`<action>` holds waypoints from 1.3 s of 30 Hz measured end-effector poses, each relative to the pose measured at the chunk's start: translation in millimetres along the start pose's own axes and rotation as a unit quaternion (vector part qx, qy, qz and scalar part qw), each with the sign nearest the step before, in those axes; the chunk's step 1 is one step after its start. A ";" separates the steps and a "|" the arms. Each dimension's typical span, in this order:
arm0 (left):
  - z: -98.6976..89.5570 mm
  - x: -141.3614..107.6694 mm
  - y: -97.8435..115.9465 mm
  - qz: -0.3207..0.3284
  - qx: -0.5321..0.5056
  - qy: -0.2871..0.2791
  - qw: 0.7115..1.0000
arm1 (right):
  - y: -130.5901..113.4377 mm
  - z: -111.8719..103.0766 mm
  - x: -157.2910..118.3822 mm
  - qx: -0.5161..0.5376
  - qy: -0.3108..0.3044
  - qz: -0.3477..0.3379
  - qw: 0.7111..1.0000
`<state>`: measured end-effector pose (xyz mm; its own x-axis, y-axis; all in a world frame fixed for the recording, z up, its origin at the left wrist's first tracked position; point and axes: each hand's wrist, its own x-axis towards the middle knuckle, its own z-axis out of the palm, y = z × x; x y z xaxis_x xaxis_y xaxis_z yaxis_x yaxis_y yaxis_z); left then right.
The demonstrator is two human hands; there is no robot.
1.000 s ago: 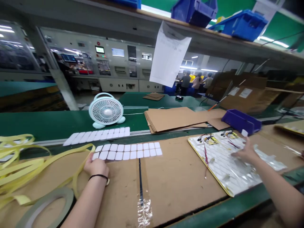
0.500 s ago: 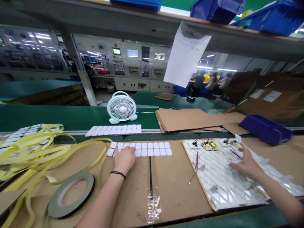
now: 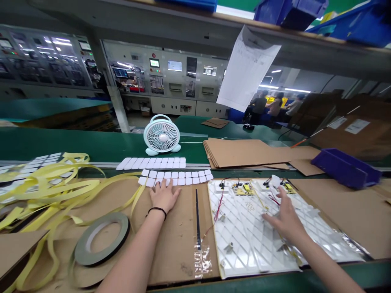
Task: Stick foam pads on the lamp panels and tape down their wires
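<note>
My left hand (image 3: 164,198) lies with spread fingers at the near edge of a double row of white rounded pads (image 3: 185,178), fingertips touching several of them. On the right, my right hand (image 3: 287,215) is over white ribbed panels (image 3: 241,232) that lie side by side, thumb and index finger apart. A small white piece (image 3: 275,181) shows at the index fingertip; whether it sticks to the finger or sits on the panel, I cannot tell. Small circuit boards (image 3: 243,188) and red wires (image 3: 218,209) are along the panels' far part.
Left lie tangled yellow strips (image 3: 76,189) and a grey-green tape roll (image 3: 82,248). Another pad row (image 3: 152,163) lies before a light-blue fan (image 3: 162,136). Cardboard sheets (image 3: 244,152) and a purple bin (image 3: 346,167) are behind the panels. A paper sheet (image 3: 249,69) hangs overhead.
The panels have slid left together with my right hand. The double row of pads has shifted away from me and slightly left under my left hand. The view has turned a little.
</note>
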<state>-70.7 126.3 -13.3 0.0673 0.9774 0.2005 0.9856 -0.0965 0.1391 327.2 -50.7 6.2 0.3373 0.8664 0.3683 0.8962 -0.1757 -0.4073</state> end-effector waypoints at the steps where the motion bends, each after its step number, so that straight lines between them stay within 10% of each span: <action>1: 0.0 0.3 -3.4 0.006 -0.006 -0.008 1.000 | -12.2 3.9 -3.5 0.003 0.001 -0.004 1.000; 10: -2.4 12.4 -23.5 0.005 -0.138 -0.080 0.987 | -119.8 33.6 -36.3 0.078 -0.028 -0.028 0.996; 14: -17.2 19.7 -32.4 0.023 -0.267 -0.013 0.963 | -146.6 26.1 -37.8 0.231 -0.110 0.018 0.967; 19: -80.0 -3.5 -10.8 0.089 -0.408 0.084 0.905 | -156.2 -12.7 -20.1 0.535 -0.199 0.126 0.811; 22: -125.5 -37.9 26.7 0.179 -0.453 -0.037 0.873 | -157.3 -36.0 -15.0 0.642 -0.270 0.158 0.700; 26: -148.4 -74.3 70.3 0.239 -0.465 -0.153 0.839 | -157.7 -48.8 -20.2 0.683 -0.305 0.149 0.647; 30: -135.2 -84.8 87.8 0.236 -0.475 -0.150 0.834 | -142.8 -46.6 -17.5 0.651 -0.292 0.149 0.685; 35: -110.4 -89.5 101.9 0.140 -0.533 -0.144 0.822 | -79.3 -36.5 32.2 0.551 -0.124 0.113 0.817; 39: -80.0 -96.6 112.1 0.069 -0.535 -0.177 0.823 | -22.1 -21.8 86.7 0.383 -0.249 0.051 0.888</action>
<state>20.8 6.0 60.5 0.3952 0.9184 0.0178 0.2770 -0.1376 0.9510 342.9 18.1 65.4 0.0640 0.9971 -0.0409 0.3454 -0.0606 -0.9365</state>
